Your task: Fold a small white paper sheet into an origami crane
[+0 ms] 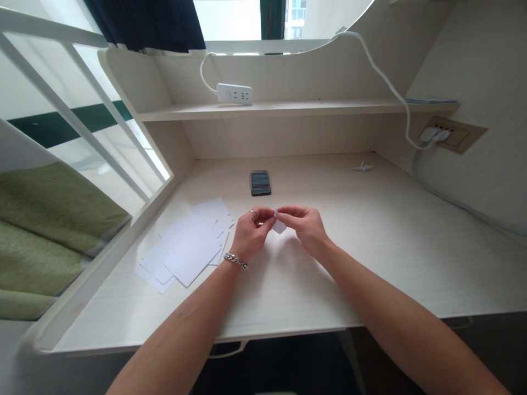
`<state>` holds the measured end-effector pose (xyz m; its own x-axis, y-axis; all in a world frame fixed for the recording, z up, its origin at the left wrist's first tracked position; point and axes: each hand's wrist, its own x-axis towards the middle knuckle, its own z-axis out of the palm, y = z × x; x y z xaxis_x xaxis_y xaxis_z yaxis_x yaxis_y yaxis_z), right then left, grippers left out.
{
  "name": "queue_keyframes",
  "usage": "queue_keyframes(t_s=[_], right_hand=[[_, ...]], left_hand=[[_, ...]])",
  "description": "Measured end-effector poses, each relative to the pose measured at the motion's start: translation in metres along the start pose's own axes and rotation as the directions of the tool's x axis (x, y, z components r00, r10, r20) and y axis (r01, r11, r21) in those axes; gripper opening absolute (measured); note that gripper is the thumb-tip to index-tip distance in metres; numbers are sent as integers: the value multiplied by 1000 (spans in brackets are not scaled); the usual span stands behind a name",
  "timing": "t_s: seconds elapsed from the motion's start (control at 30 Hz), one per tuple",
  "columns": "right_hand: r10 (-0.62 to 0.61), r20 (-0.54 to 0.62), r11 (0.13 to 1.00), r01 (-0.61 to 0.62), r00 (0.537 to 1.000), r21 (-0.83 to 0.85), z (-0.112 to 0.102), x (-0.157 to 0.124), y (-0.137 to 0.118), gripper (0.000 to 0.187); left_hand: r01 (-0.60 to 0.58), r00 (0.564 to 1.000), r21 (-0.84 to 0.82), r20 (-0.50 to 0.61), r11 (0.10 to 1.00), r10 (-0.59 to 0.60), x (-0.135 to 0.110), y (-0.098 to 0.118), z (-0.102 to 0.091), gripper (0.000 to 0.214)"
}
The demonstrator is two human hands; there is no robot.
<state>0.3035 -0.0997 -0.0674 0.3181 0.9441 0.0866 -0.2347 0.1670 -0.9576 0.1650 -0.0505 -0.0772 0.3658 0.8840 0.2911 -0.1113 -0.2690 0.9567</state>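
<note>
A small folded piece of white paper (280, 226) is held between my two hands, above the middle of the desk. My left hand (254, 230), with a ring and a chain bracelet, pinches its left upper side between thumb and fingers. From the other side my right hand (304, 225) pinches the paper's top with thumb and forefinger. The fingertips of both hands nearly meet there and cover part of the folds. Just beyond the hands lies a phone (261, 183), its screen blurred out.
Loose white sheets (191, 241) overlap on the desk's left side. A folded paper crane (363, 167) stands at the back right. On the shelf (288, 108) rests a white power strip (234, 94). A white cable (405, 109) runs down to the wall socket (457, 135).
</note>
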Motion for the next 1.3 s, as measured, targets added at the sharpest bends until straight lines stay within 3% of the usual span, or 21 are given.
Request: queue_keyframes(t_s=[0.23, 0.47, 1.0, 1.3], right_hand=[[89, -16, 994, -88, 996, 64, 0, 0, 0, 32], [98, 5, 993, -99, 995, 69, 1, 1, -1, 34], [-43, -20, 998, 44, 999, 40, -1, 2, 0, 35], [-97, 55, 995, 98, 994, -24, -1, 3, 2, 30]], left_hand=[[-9, 1000, -15, 7, 1000, 9, 0, -1, 0, 27], [-20, 999, 21, 32, 1000, 19, 0, -1, -1, 27], [-12, 998, 93, 61, 996, 6, -3, 10, 2, 34], [-9, 993, 106, 116, 994, -4, -2, 3, -1, 37]])
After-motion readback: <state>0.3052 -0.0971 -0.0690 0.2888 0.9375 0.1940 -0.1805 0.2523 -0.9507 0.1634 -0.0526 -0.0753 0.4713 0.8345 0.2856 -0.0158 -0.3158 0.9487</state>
